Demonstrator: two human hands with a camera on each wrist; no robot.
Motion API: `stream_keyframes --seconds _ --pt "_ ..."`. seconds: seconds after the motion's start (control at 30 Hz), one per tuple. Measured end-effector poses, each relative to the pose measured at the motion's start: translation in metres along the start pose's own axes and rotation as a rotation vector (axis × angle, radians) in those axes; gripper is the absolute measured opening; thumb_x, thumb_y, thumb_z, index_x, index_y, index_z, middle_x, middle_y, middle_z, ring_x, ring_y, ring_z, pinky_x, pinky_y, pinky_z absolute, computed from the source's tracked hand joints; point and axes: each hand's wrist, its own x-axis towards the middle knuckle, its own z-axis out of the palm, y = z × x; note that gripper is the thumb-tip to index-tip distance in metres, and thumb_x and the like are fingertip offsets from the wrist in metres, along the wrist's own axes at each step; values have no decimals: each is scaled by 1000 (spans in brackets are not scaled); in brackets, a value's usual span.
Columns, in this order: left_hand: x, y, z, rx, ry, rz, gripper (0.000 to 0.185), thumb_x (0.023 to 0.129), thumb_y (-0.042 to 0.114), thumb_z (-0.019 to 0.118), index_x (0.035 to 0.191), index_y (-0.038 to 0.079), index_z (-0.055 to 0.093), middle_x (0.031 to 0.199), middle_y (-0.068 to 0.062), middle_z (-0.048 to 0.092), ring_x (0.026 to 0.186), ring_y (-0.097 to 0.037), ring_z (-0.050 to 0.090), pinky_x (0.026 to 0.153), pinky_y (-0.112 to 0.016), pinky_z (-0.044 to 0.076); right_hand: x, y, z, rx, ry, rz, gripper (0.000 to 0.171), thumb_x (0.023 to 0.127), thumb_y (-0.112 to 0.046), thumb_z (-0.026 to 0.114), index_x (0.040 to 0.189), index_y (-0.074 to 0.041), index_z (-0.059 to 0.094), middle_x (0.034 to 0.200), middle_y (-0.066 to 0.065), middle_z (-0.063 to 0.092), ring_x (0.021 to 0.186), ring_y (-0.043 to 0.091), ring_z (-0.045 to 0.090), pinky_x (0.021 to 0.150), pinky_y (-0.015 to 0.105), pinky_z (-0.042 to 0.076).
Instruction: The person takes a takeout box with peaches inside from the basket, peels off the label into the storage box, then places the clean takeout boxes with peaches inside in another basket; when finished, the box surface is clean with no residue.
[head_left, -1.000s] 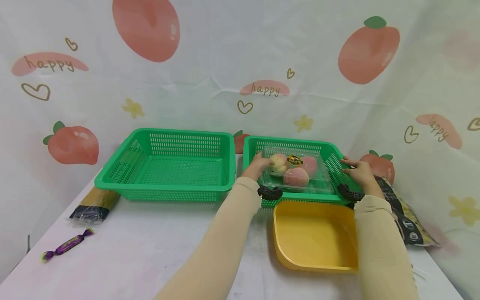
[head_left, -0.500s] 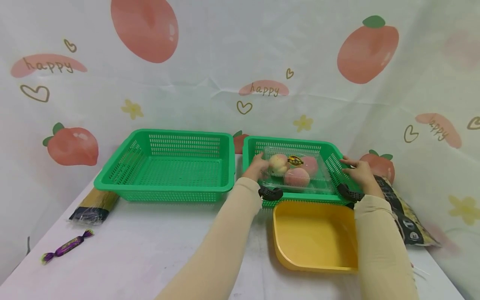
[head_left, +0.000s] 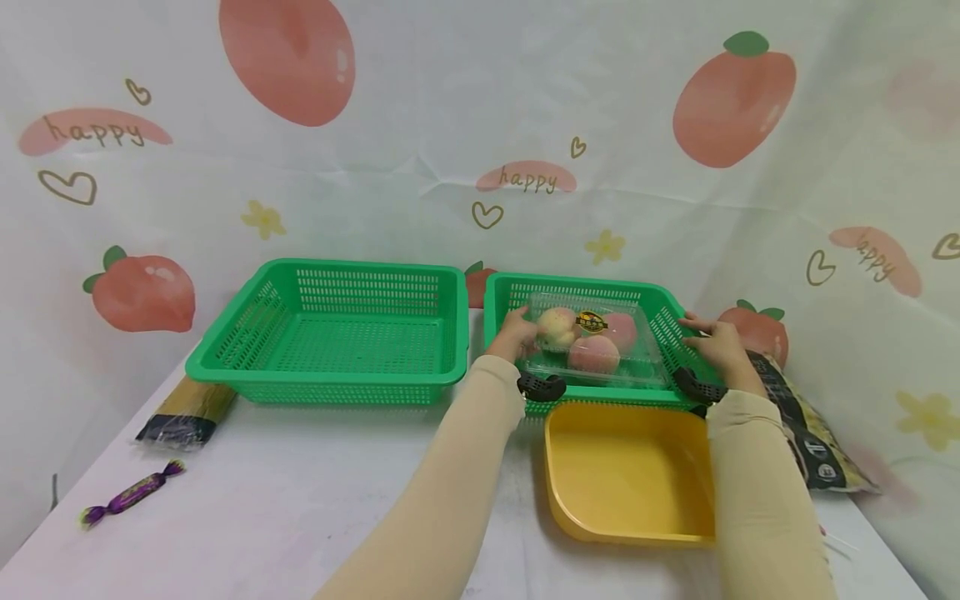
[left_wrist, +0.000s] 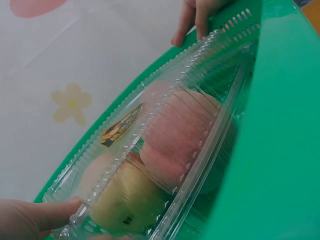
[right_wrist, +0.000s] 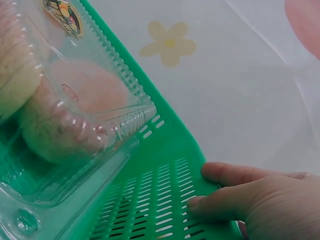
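A clear plastic clamshell box point(head_left: 643, 367) with several peaches point(head_left: 593, 354) sits tilted in the right green basket point(head_left: 581, 285). At its left end, my left hand point(head_left: 513, 335) grips the box; in the left wrist view the thumb lies on the lid's edge, with fingertips partly hidden under it. A dark and gold label point(left_wrist: 121, 125) is on the lid. My right hand point(head_left: 716, 343) holds the basket's right rim. The right wrist view shows that hand's thumb point(right_wrist: 195, 201) against the inside wall and a finger over the rim, apart from the box.
A second green basket point(head_left: 360, 342) stands to the left. In front of the right basket is a yellow bin point(head_left: 630, 475). A gold and black packet point(head_left: 187, 412) and a purple wrapped candy point(head_left: 135, 492) lie at left; a dark bag point(head_left: 821, 458) lies at right.
My left fingers have drawn back a little toward the box's left edge. The right hand keeps its place on the basket rim.
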Motion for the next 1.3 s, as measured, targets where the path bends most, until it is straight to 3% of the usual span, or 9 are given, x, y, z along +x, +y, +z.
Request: stream_keyframes --seconds 0.1,0.2,0.43,0.57,0.93,1.0,1.1,1.2,1.3 --pt "-51 20 -6 -38 -1 8 64 94 2 51 148 25 26 145 -16 38 37 -5 26 48 -23 38 0 0 0 2 -1 6 45 94 0 46 137 8 37 150 23 18 137 50 13 103 62 28" --pt "-75 28 -10 -87 -4 27 61 95 0 47 148 22 26 147 -16 35 37 1 18 50 -21 35 1 0 0 4 -1 9 45 95 -1 46 137 8 37 150 23 18 137 49 13 104 61 28" --pt "-51 18 -10 -164 17 103 55 95 3 48 144 24 35 148 -13 35 37 -6 25 46 -20 39 1 0 -1 12 -9 6 45 94 1 45 138 8 37 151 23 18 138 49 11 104 62 27" --pt "-47 17 -10 -200 11 158 56 94 5 51 143 27 37 151 -9 31 36 -6 29 50 -23 42 1 1 0 4 -3 3 45 94 0 46 137 8 37 151 23 19 137 50 12 104 62 27" --pt "-58 17 -11 -273 62 295 55 92 4 54 142 24 40 151 -9 32 39 -7 40 51 -25 44 2 1 0 -36 -4 -2 45 95 -3 47 137 8 37 150 24 18 136 51 13 102 63 28" --pt "-59 18 -13 -299 71 307 56 91 3 55 141 23 41 139 -11 48 39 -8 41 49 -25 43 2 1 1 -30 -7 0 45 95 -2 47 138 8 37 151 23 18 136 51 13 103 62 28" --pt "-64 19 -16 -345 77 327 57 91 3 54 142 22 40 88 -9 65 39 -9 41 47 -23 41 1 -1 1 -19 -9 3 45 95 -1 46 137 8 37 151 23 18 136 50 13 103 62 28" --pt "-72 20 -19 -388 70 352 58 91 2 53 144 18 37 49 -2 44 38 -10 37 46 -23 38 0 -1 0 -14 -3 1 45 94 0 46 137 9 37 151 23 18 136 50 14 103 62 28" --pt "-79 21 -23 -421 68 361 58 91 2 52 145 17 35 44 3 39 38 -9 36 47 -22 37 -1 -1 0 -13 -2 -5 44 94 1 46 137 9 37 150 24 19 136 51 15 103 62 29"
